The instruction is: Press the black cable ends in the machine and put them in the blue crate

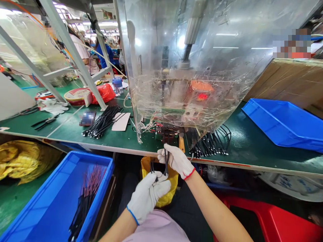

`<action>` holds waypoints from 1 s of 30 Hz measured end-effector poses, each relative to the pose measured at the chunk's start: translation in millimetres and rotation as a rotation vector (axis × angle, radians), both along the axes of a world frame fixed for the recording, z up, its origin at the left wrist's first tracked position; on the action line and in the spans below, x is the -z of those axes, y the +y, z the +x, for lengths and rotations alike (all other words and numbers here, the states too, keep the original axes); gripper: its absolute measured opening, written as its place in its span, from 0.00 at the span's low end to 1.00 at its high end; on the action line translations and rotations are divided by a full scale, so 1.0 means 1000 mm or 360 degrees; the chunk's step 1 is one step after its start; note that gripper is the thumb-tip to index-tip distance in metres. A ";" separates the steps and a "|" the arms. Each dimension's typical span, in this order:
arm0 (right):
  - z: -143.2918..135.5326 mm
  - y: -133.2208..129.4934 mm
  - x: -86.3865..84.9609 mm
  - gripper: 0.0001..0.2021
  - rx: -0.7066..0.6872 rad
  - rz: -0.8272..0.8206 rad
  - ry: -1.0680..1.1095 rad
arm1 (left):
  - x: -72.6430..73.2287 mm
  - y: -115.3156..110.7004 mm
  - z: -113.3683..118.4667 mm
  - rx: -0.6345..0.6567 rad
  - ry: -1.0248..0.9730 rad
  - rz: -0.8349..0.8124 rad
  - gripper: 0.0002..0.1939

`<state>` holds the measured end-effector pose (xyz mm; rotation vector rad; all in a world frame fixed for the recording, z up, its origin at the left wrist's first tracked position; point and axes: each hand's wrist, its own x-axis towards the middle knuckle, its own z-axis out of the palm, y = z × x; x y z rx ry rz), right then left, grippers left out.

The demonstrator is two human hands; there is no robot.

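Note:
My left hand [150,191], in a white glove with a blue cuff, is closed on short black cables [153,168] below the table edge. Just above it, my right hand [176,159], gloved in white with a red cuff, pinches a black cable [166,159] that hangs down towards the left hand. The right fingertips are close to a small dark fixture [168,131] under the clear plastic shield [217,67]. A pile of black cables [212,144] lies right of the fixture, beside a scraper with an orange handle [181,143].
Another black cable bundle [103,122] lies left on the green table [252,144]. A blue bin [60,188] with cables stands lower left, a blue tray [287,124] at right. Below are a yellow bag [174,185] and a red stool [275,215]. People sit in the background.

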<state>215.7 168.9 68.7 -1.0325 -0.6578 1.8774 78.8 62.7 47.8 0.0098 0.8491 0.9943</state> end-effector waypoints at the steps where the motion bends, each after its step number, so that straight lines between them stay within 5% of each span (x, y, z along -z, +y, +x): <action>1: 0.000 0.005 -0.002 0.17 0.0005 -0.0021 0.0003 | 0.003 -0.001 -0.002 -0.0022 0.0013 -0.0023 0.10; 12: -0.001 0.021 -0.009 0.20 0.0071 -0.0105 -0.0057 | 0.018 -0.005 -0.014 -0.0193 0.0154 -0.0212 0.07; 30: -0.002 0.029 -0.010 0.19 0.0040 -0.0149 0.0019 | 0.024 -0.010 -0.018 -0.0027 0.0068 -0.0054 0.09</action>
